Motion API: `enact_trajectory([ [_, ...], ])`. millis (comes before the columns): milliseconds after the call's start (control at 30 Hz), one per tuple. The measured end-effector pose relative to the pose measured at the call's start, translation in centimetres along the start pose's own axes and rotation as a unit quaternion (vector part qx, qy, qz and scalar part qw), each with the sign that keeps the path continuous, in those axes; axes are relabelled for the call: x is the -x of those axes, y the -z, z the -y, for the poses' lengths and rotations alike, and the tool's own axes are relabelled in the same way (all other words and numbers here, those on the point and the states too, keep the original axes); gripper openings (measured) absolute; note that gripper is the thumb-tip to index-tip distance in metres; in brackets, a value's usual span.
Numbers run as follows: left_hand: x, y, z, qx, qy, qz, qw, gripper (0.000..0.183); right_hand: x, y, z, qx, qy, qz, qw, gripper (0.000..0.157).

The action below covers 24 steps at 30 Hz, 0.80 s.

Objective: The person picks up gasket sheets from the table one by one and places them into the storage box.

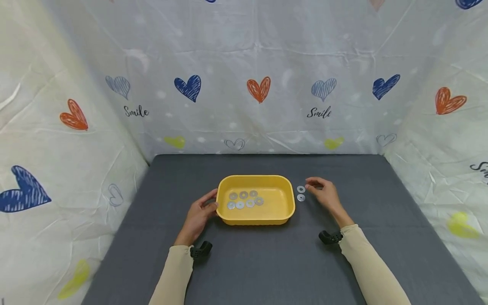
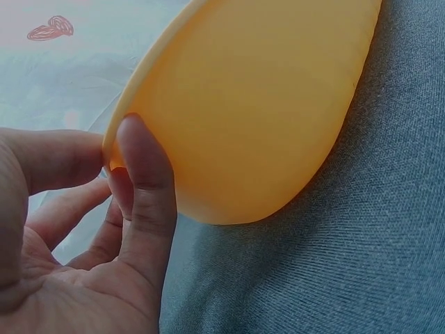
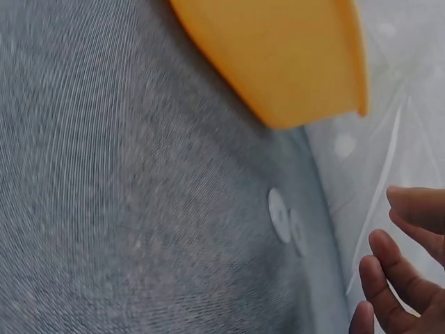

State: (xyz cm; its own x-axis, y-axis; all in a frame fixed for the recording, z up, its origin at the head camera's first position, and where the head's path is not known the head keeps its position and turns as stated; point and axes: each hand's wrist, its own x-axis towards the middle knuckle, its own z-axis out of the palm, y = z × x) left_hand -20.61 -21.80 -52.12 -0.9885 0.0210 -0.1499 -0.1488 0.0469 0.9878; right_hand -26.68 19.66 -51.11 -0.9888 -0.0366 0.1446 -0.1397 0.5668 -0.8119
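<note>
A yellow plastic tray (image 1: pixel 274 199) stands on the dark cloth, with several flat metal washers (image 1: pixel 244 195) in two rough rows inside it. My left hand (image 1: pixel 198 216) pinches the tray's left rim, fingers and thumb on either side of the wall, as the left wrist view (image 2: pixel 139 167) shows up close. To the right of the tray, two more washers (image 1: pixel 301 198) lie on the cloth, one behind the other. Just right of them hovers my right hand (image 1: pixel 324 195), fingers loosely bent and apart from the thumb; nothing shows between them in the right wrist view.
A dark grey cloth (image 1: pixel 267 262) covers the table. Pale sheets printed with hearts (image 1: pixel 259 89) hang behind and along both sides. Each wrist carries a black strap (image 1: pixel 330 237).
</note>
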Motion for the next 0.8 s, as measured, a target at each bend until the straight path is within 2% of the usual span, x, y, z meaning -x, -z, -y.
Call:
enact_trajectory([
  [233, 0.1, 0.2, -0.1, -0.008, -0.003, 0.004, 1.0, 0.054, -1.5, -0.6, -0.9, 0.048, 0.008, 0.039, 0.998, 0.036],
  [400, 0.0, 0.2, 0.1, -0.008, -0.008, 0.012, 0.9999, 0.054, -1.7, -1.0, -1.4, 0.059, 0.0, 0.069, 0.996, 0.038],
  [633, 0.1, 0.2, 0.2, 0.004, -0.005, 0.011, 0.9999, 0.053, -1.6, -1.1, -2.3, 0.049, -0.013, 0.079, 0.996, 0.037],
  [800, 0.1, 0.2, 0.2, 0.007, -0.002, 0.008, 0.9999, 0.054, -1.5, -1.1, -2.6, 0.038, -0.036, 0.083, 0.995, 0.037],
])
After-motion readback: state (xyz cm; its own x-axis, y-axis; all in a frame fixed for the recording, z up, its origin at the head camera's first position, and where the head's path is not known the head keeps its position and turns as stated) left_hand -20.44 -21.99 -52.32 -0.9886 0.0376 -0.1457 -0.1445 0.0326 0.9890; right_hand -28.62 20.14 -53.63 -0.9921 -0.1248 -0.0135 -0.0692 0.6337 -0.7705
